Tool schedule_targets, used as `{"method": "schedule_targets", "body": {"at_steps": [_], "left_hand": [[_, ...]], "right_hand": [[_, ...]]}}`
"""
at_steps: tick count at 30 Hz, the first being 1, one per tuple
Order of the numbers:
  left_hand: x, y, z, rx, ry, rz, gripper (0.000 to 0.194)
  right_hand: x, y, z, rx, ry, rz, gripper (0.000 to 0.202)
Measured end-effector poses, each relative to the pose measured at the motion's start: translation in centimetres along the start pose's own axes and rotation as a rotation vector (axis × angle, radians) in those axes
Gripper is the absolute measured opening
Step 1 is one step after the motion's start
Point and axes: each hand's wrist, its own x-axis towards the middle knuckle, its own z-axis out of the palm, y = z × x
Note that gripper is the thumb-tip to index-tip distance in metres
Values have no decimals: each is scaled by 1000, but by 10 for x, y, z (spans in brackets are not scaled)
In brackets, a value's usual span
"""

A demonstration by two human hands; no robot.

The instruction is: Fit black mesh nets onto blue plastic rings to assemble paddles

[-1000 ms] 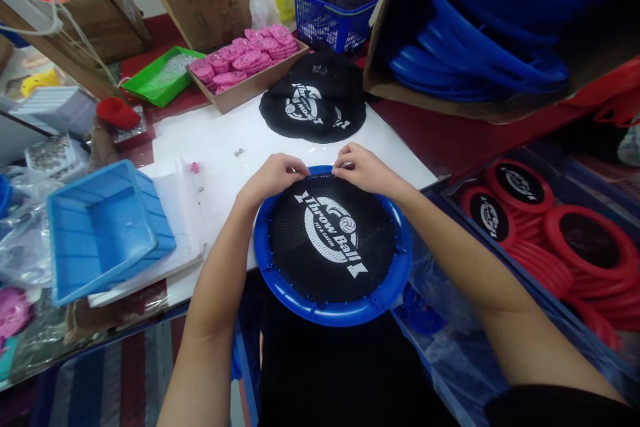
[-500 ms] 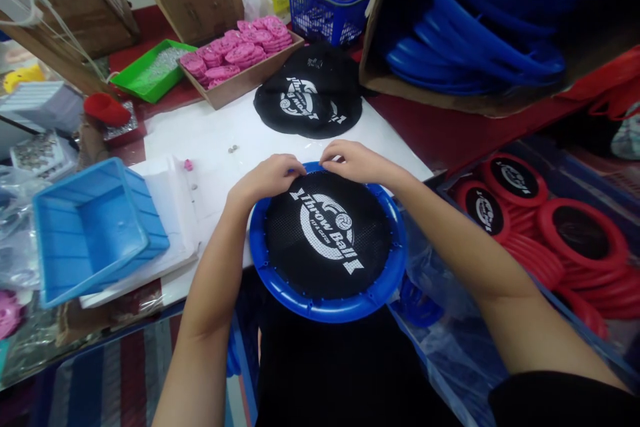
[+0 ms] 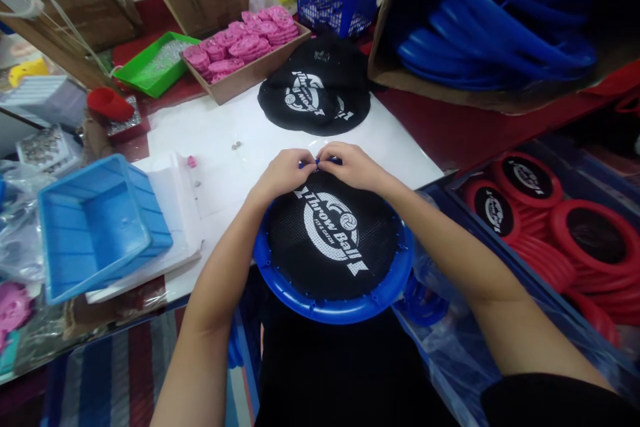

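Blue ring (image 3: 335, 310), head view: at the near edge of the tabletop (image 3: 430, 134), framing a black mesh (image 3: 287, 244) printed "Throw Ball". Left hand (image 3: 287, 172) and right hand (image 3: 351, 166) both pinch the ring's far rim, thumbs against fingers, tips nearly meeting; whether mesh is caught between them cannot be told. Relative to the ring: black discs (image 3: 280, 110) beyond, light-blue bin (image 3: 107, 227) left, red rings (image 3: 543, 267) right, pink pieces (image 3: 247, 47) beyond and left.
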Motion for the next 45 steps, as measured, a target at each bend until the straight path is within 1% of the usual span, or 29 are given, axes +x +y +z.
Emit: {"method": "schedule_targets", "body": {"at_steps": [2, 4, 6, 8, 10, 12, 13, 14, 15, 16, 17, 19, 21, 22, 24, 26, 29, 31, 33, 35, 39, 42, 45], "left_hand": [[3, 2, 2, 36, 0, -22, 18], [5, 4, 1, 41, -21, -38, 18], [4, 3, -4, 18, -56, -59, 17], [-2, -1, -13, 12, -90, -89, 17], [-12, -7, -26, 63, -110, -146, 15], [-23, -11, -38, 164, -87, -231, 16], [-28, -12, -42, 218, -50, -260, 17], [-31, -11, -45, 265, 0, -260, 17], [-33, -9, -46, 298, 48, -225, 17], [-33, -5, -45, 310, 79, -160, 17], [-32, -1, -43, 306, 84, -83, 17], [-28, 6, -36, 296, 25, 48, 18], [-24, 10, -28, 332, -40, 112, 20], [-23, 10, -25, 363, -49, 137, 22], [-22, 6, -22, 388, -32, 186, 24], [-21, 0, -23, 340, -10, 211, 25], [-18, -9, -26, 244, -5, 208, 19], [-15, -12, -27, 202, 5, 208, 16], [-13, -14, -27, 159, 31, 209, 19], [-11, -16, -25, 110, 70, 201, 20], [-6, -23, -19, -4, 136, 137, 20], [-1, -28, -16, -69, 152, 75, 19], [3, -29, -16, -63, 140, 27, 20]], "right_hand": [[6, 3, 3, -46, -3, 48, 13], [12, 3, 3, -95, -51, 104, 11], [16, 2, -2, -132, -104, 144, 9], [13, -3, -10, -155, -109, 120, 9], [2, -9, -19, -157, -79, 46, 12], [-14, -14, -26, -142, -53, -22, 13], [-23, -15, -29, -135, -53, -39, 13], [-30, -16, -30, -132, -61, -49, 12], [-37, -15, -30, -135, -74, -55, 12], [-41, -15, -30, -140, -89, -60, 12], [-44, -14, -28, -148, -102, -65, 12], [-43, -12, -25, -162, -90, -72, 14], [-36, -11, -20, -171, -54, -69, 18], [-31, -11, -17, -181, -39, -65, 20], [-20, -12, -12, -220, -35, -55, 23], [-10, -15, -7, -288, -50, -31, 23], [-1, -22, -1, -425, -63, 24, 18], [1, -26, 1, -491, -55, 43, 19], [0, -28, 0, -487, -34, 52, 19], [-1, -28, -1, -434, -12, 61, 18], [0, -28, -2, -356, 11, 104, 17], [5, -31, 0, -378, 1, 165, 17], [10, -35, 0, -416, -19, 224, 18]]}}
